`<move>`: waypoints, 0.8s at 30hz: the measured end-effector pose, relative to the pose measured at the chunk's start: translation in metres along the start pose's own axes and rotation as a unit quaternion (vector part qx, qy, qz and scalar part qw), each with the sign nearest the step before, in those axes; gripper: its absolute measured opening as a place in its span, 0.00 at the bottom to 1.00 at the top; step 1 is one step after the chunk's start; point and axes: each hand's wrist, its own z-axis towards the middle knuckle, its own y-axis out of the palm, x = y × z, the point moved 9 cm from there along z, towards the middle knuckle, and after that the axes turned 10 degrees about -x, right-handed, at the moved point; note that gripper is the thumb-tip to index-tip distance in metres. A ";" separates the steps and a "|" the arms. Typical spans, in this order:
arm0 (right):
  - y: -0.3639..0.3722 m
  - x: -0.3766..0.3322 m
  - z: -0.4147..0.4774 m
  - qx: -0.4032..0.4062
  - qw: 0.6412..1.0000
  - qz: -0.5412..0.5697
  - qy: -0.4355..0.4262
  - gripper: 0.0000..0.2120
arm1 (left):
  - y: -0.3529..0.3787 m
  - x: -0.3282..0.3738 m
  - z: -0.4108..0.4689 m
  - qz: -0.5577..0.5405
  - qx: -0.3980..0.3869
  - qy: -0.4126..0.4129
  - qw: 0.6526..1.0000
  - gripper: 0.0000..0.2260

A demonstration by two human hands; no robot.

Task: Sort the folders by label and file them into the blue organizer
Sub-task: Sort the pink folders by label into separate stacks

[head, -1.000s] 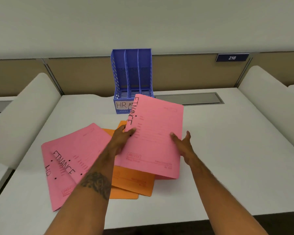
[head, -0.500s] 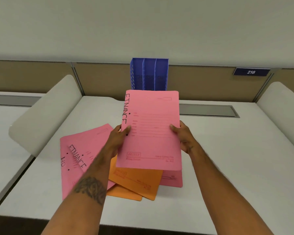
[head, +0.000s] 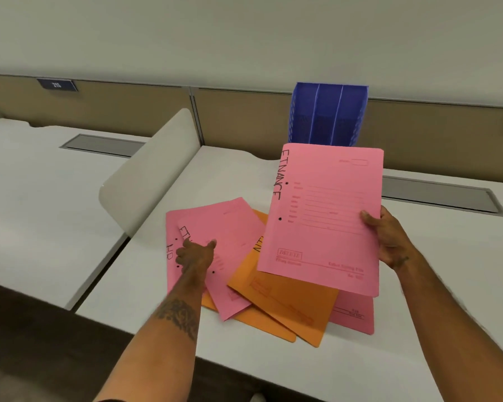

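The left hand (head: 196, 253) has let go, seemingly touching the matching folder (head: 233, 227) left of the grip; the right hand (head: 389, 239) alone clasps the FINANCE folder (head: 325, 216), so grouping begins.

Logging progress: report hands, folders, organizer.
Right hand grips raised FINANCE folder. Left hand touches pink folder in desk pile. Blue organizer behind, lower part hidden.

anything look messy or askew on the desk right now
Yes: on the desk, pink folders and orange folders lie fanned at mixed angles, overlapping rather than stacked. The pink FINANCE folder in the right hand looks undamaged.
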 end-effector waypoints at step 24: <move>0.003 0.004 -0.010 0.052 0.999 0.009 -0.009 0.19 | -0.030 0.052 0.029 -0.238 -0.028 0.105 0.965 0.23</move>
